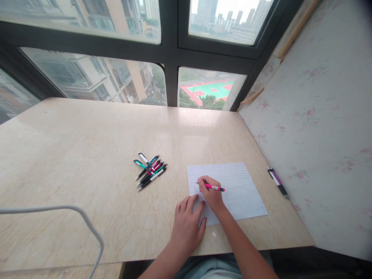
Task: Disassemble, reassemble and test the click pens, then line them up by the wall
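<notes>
A white sheet of paper (241, 197) lies on the stone-topped surface in front of me, with several rows of small handwriting across its upper part. My right hand (211, 192) grips a pink pen (214, 187), its tip at the left side of the sheet just under the written rows. The pen's dark end points right. Flat over the paper's lower left edge rests my left hand (188, 221), fingers spread and holding nothing.
Left of the paper lies a loose pile of several pens (150, 170). More pens (278, 183) lie against the papered wall (314, 155) at right. A grey cable (84, 217) arches over the lower left. Windows (172, 54) line the far edge.
</notes>
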{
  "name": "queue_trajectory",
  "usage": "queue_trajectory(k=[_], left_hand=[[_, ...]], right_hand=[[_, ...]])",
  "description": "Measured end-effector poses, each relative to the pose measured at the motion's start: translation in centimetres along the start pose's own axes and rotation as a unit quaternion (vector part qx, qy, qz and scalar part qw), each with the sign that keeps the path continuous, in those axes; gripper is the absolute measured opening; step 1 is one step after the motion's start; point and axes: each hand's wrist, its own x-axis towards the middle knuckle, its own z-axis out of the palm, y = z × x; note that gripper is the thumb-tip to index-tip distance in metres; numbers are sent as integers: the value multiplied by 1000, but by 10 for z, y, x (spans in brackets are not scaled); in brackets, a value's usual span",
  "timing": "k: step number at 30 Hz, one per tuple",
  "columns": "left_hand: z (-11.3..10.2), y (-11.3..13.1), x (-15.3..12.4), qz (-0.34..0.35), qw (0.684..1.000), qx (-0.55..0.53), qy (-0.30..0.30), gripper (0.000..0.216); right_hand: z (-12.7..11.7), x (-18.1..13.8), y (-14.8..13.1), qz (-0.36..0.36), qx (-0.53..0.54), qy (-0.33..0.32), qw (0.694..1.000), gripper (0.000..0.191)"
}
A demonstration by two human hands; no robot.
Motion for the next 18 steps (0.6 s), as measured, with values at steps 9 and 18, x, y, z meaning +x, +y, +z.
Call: queue_trajectory(k=[9, 18], left_hand=[[-1, 0, 0, 4, 1000, 1, -5, 41], [-2, 1, 0, 2, 1000, 1, -5, 40]], right_hand=[[-5, -1, -4, -27, 6, -1, 1000, 31], [1, -1, 5, -4, -43, 16, 999, 37]])
